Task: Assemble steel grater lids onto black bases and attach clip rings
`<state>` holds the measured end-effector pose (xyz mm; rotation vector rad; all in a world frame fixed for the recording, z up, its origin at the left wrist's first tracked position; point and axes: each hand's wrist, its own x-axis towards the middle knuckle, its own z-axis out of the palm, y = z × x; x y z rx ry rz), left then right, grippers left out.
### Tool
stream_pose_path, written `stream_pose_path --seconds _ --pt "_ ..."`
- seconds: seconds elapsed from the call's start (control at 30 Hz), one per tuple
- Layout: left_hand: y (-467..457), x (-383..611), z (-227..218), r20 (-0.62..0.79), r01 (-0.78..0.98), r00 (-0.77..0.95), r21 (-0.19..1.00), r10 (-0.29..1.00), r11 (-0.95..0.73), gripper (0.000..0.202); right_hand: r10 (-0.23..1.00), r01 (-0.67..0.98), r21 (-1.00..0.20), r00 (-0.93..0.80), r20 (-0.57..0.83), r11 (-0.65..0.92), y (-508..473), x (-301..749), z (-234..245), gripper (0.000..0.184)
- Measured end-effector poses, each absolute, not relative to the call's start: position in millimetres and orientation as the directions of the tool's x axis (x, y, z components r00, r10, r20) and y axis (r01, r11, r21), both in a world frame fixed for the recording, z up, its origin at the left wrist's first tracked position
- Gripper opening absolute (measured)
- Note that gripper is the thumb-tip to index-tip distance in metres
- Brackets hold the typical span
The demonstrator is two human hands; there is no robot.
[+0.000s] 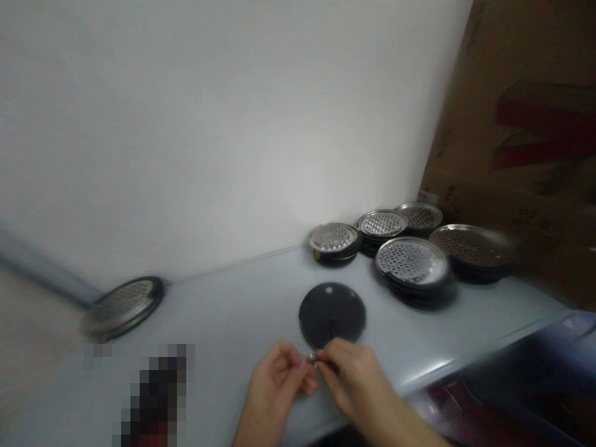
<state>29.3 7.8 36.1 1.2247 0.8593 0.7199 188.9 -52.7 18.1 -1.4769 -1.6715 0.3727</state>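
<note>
My left hand [277,375] and my right hand [351,375] meet at the near edge of the pale worktop [233,316]. Their fingertips pinch a small shiny metal piece [312,357] between them; what it is I cannot make out. Just beyond the fingers lies a flat dark round disc [331,313] with a small light spot near its far edge. The right hand's fingertips touch or overlap the disc's near rim.
Several stacks of round perforated metal discs [412,264] stand at the back right by the white wall [209,124]. A single perforated disc [123,305] lies at the left. A brown cardboard box [521,143] rises on the right. A pixelated patch [149,397] covers the lower left.
</note>
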Motion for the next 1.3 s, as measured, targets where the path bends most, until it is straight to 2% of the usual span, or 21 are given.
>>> stream_pose_path --seconds 0.23,0.33,0.43,0.53,0.67,0.73,0.97,1.2,1.3 --pt "3 30 40 -0.134 -0.040 0.464 0.984 0.876 0.172 0.048 0.939 0.690 -0.684 0.015 0.343 0.238 -55 185 19 0.026" --pt "4 28 45 -0.106 -0.037 0.462 0.990 0.881 0.138 0.047 0.951 0.657 -0.711 -0.033 0.306 0.252 -54 185 26 0.028" --pt "7 25 46 -0.115 0.009 0.489 0.992 0.865 0.128 0.043 0.969 0.559 -0.803 -0.010 0.246 0.209 -53 187 36 0.029" --pt "11 24 46 -0.150 0.083 0.498 0.989 0.854 0.125 0.046 0.993 0.409 -0.906 0.000 0.118 0.108 -54 189 43 0.033" --pt "12 28 46 -0.176 0.140 0.483 0.983 0.858 0.122 0.050 0.998 0.243 -0.969 -0.063 0.018 0.033 -56 190 44 0.034" --pt "12 30 46 -0.178 0.143 0.477 0.982 0.861 0.123 0.052 0.996 0.247 -0.968 -0.085 0.021 0.042 -56 191 44 0.035" --pt "9 34 40 -0.211 0.136 0.501 0.977 0.839 0.165 0.060 0.983 0.499 -0.849 -0.142 0.120 0.176 -60 191 49 0.029" --pt "12 33 38 -0.206 0.111 0.478 0.979 0.854 0.173 0.059 0.969 0.424 -0.874 -0.170 0.181 0.238 -60 187 47 0.029" --pt "12 33 36 -0.215 0.107 0.480 0.977 0.851 0.186 0.059 0.971 0.421 -0.876 -0.131 0.200 0.237 -58 186 46 0.031"
